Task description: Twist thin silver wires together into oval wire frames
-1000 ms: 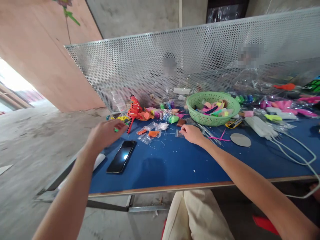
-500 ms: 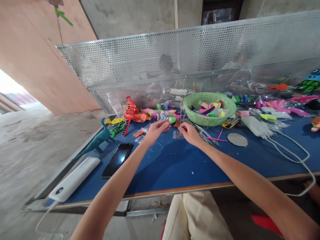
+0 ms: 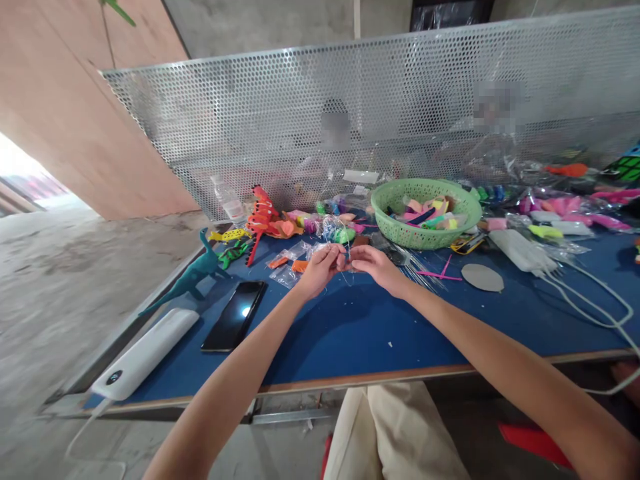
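A thin strand (image 3: 349, 241) is held up between the fingertips, above the blue surface (image 3: 370, 333). By the left hand (image 3: 323, 268) it appears to be pinched; whether it is gripped by the right hand (image 3: 377, 268), its fingers curled just beside, cannot be told. Its visible length is run roughly upright, and neither hand is clearly nearer.

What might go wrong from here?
The thin strand at the left hand and right hand might slip or tangle. The left forearm passes near the phone and could nudge it. The power bank lies near the table edge, its cord hanging over; a snag might pull it down.
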The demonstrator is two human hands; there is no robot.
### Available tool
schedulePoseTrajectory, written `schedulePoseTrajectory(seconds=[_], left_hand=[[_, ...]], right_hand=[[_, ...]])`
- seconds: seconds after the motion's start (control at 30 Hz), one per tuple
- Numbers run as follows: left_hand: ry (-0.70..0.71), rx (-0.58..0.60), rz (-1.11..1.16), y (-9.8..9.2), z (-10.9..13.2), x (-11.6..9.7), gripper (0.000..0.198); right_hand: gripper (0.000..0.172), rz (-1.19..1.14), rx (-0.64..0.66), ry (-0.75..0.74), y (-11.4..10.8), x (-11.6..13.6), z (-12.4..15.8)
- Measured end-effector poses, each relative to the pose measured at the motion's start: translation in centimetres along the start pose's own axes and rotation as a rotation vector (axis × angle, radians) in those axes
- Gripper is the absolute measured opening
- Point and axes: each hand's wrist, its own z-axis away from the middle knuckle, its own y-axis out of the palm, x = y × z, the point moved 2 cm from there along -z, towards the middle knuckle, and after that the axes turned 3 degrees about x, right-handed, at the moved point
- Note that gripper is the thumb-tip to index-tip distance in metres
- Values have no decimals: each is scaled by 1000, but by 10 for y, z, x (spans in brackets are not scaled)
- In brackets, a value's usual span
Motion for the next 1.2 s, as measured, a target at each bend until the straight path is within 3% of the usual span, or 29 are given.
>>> schedulePoseTrajectory(seconds=[0.13,0.33,0.57,0.7,0.8,0.87,1.2], left_hand=[[-38,67,-32,8,2,2,27],[-47,27,13,14,5,6,27],[-59,4,73,14,7,-3,10],[-82,46,239,13,10,-17,40],[-134,104,345,15,13,-22,30],[-144,95,348,16,13,-21,22],[-134,-2,269,10,9,-17,19]], right_hand=[[30,-300,98,18,-2,3,-2],[26,-380,185,29,-3,13,2],[27,-382,116,38,-1,18,2],[26,-459,114,46,-6,17,2],[24,-526,143,28,-9,17,2],[22,-557,158,36,-10,16,1],[19,-516,98,9,-18,7,-5]])
